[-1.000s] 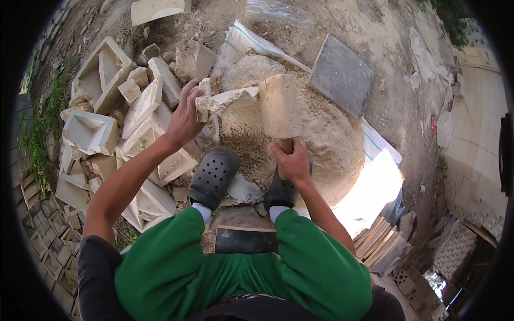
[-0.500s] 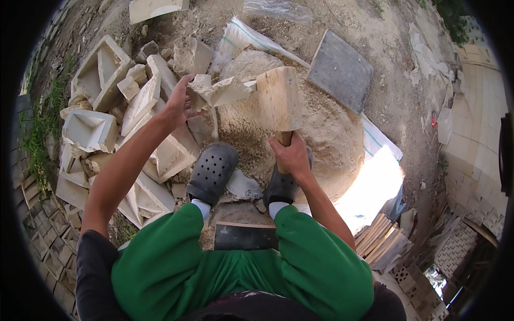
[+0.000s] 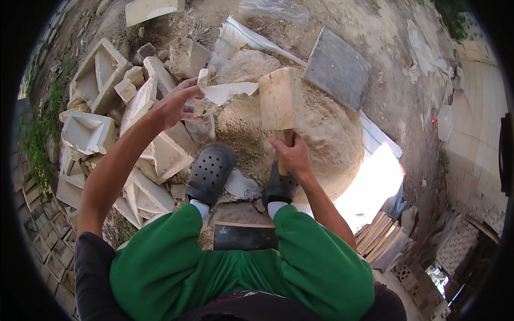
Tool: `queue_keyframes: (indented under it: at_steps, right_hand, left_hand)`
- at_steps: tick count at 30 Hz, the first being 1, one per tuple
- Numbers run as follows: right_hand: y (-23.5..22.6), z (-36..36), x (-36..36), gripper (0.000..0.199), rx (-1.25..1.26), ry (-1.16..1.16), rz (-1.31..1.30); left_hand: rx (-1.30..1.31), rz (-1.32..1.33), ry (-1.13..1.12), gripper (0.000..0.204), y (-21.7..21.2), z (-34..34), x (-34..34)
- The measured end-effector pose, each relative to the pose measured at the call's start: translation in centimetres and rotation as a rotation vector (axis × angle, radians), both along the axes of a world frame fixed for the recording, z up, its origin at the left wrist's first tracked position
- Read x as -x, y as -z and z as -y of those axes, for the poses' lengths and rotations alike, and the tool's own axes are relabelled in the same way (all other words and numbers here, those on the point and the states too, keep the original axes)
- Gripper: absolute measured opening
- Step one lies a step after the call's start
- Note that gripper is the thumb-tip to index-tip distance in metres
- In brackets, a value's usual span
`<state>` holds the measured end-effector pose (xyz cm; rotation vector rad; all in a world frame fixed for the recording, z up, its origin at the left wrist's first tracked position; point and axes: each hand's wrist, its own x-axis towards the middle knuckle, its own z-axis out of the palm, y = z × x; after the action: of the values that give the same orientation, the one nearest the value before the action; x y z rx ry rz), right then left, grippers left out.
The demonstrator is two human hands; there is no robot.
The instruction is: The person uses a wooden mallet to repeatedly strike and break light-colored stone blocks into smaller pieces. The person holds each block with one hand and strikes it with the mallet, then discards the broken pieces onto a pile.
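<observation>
In my right hand (image 3: pixel 292 155) is the handle of a wooden mallet (image 3: pixel 280 99), its blocky head upward. My left hand (image 3: pixel 182 104) has its fingers bent round the left end of a broken, off-white plaster piece (image 3: pixel 231 92). A narrow stub of it stands up by my fingertips. The piece's right end lies beside or behind the mallet head; whether they touch I cannot tell. Beneath them are a rough stone (image 3: pixel 250 65) and a heap of pale crumbs and powder (image 3: pixel 329 134) on a white woven sheet (image 3: pixel 249 35).
Broken plaster moulds and chunks (image 3: pixel 99 75) are piled at the left. A dark square slab (image 3: pixel 338 69) lies at the far right of the heap. My feet in grey clogs (image 3: pixel 211 168) stand at its near edge. Thin wooden boards (image 3: pixel 380 238) are stacked at the near right.
My left hand has shifted slightly left and lower, and the plaster piece has turned, its left end now showing an upright stub. The mallet has barely moved.
</observation>
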<state>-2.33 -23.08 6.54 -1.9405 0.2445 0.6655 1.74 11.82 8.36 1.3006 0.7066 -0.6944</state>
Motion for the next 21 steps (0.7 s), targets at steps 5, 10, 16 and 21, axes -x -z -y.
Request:
queue_keyframes:
  at_steps: [5,10,16,21]
  right_hand:
    - [0.4,0.1,0.1,0.036,0.006,0.044,0.110]
    - [1.9,1.0,1.0,0.035,0.031,-0.015,0.369]
    - [0.9,0.2,-1.0,0.030,0.194,-0.112,0.306]
    - [-1.7,-0.5,-2.6,0.031,0.127,-0.044,0.285]
  left_hand:
    - [-0.134,0.486,0.112,0.086,-0.3,1.0,0.5]
    - [-0.246,0.598,0.248,0.087,2.0,0.9,0.2]
    - [-0.315,0.608,0.314,0.091,2.5,1.3,-1.0]
    - [-0.308,0.403,0.373,0.091,1.5,0.3,-1.9]
